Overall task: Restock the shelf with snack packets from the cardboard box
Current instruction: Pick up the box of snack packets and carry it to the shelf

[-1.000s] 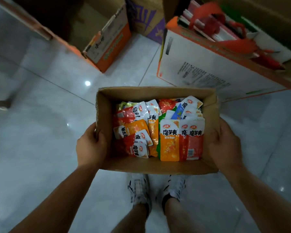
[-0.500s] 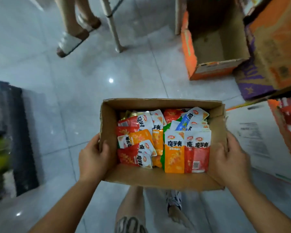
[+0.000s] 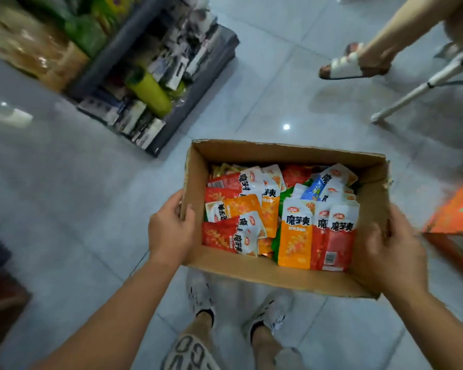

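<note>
An open cardboard box (image 3: 284, 153) is held above the tiled floor, in front of my body. It is full of red, orange and green snack packets (image 3: 294, 231) with white tops, lying in loose stacks. My left hand (image 3: 170, 228) grips the box's left wall, thumb hooked over the rim. My right hand (image 3: 390, 249) grips the right wall the same way. A dark grey shelf (image 3: 214, 65) stocked with blurred goods stands at the upper left, apart from the box.
Another person's sandalled foot (image 3: 345, 65) and a white metal leg (image 3: 422, 89) are at the upper right. An orange carton (image 3: 455, 209) sits at the right edge. My own feet in white shoes (image 3: 201, 292) stand below the box. Pale glossy tiles lie between box and shelf.
The view has swung left: the orange cartons slid off to the right, and the shelf came into view at the upper left. Both hands keep the same grip on the box.
</note>
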